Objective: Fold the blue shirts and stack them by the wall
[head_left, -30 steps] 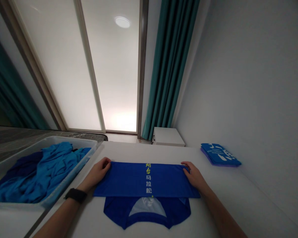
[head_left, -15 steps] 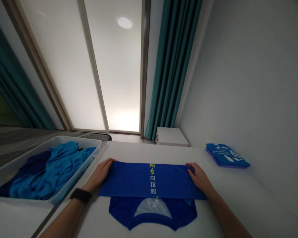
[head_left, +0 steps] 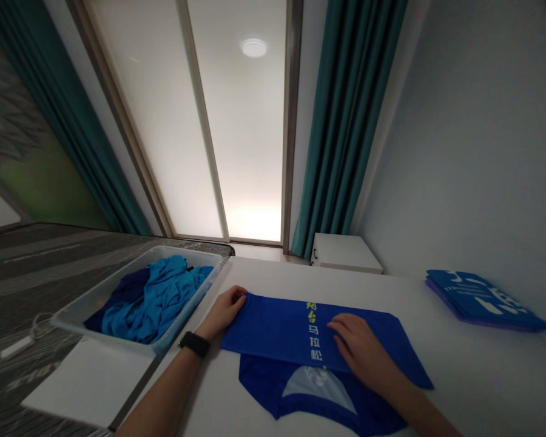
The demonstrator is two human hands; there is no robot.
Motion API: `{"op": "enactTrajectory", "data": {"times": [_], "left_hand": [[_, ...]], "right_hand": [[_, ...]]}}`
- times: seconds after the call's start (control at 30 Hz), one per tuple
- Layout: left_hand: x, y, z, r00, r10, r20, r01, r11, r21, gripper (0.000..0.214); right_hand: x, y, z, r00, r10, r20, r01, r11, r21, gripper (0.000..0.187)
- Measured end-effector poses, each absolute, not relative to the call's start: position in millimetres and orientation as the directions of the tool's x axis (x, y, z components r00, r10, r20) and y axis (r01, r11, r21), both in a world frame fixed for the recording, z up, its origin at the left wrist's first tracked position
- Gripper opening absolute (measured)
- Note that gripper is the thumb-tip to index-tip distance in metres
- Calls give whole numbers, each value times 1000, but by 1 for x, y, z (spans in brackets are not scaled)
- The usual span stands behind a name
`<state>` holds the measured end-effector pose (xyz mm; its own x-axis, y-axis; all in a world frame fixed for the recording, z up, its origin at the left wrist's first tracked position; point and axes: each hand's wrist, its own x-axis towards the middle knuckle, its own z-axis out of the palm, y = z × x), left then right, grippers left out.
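A blue T-shirt (head_left: 277, 328) lies partly folded on the white table, its hem end turned over toward the collar, with yellow and white characters down the middle. My left hand (head_left: 227, 306), a black watch on its wrist, pinches the fold at the shirt's far left corner. Over the right half of the shirt is my right hand (head_left: 357, 349), its fingers apart and stretched toward the printed characters. Whether its fingertips touch the cloth I cannot tell. Below the fold the collar and grey inner back panel show; my right forearm covers part of the right shoulder.
A clear plastic bin (head_left: 164, 349) with crumpled blue clothes (head_left: 159, 300) stands left of the table (head_left: 273, 276). Folded blue garments (head_left: 482, 300) lie at the right by the wall. Beyond the far edge is a white cabinet (head_left: 348, 252). A power strip (head_left: 18, 346) lies at far left.
My right hand has let go of the shirt's far right corner and moved left over its middle. The left hand stays at its corner. The camera view has turned left.
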<state>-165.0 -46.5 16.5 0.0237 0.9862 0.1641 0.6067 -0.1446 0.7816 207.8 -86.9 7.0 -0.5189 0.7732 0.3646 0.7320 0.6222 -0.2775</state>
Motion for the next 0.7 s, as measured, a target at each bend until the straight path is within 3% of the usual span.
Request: {"op": "enactTrajectory", "data": {"times": [0.2, 0.37, 0.7], "left_hand": [[-167, -49, 14, 38, 985, 166, 615, -154, 773, 34], [-169, -48, 7, 55, 980, 190, 599, -185, 779, 32], [-165, -44, 1, 4, 973, 232, 618, -185, 764, 22]], "right_hand": [[87, -125, 34, -792, 531, 302, 437, 838, -326, 30], [45, -129, 26, -896, 366, 252, 283, 907, -313, 47], [46, -120, -6, -949, 260, 179, 216, 949, -231, 69]]}}
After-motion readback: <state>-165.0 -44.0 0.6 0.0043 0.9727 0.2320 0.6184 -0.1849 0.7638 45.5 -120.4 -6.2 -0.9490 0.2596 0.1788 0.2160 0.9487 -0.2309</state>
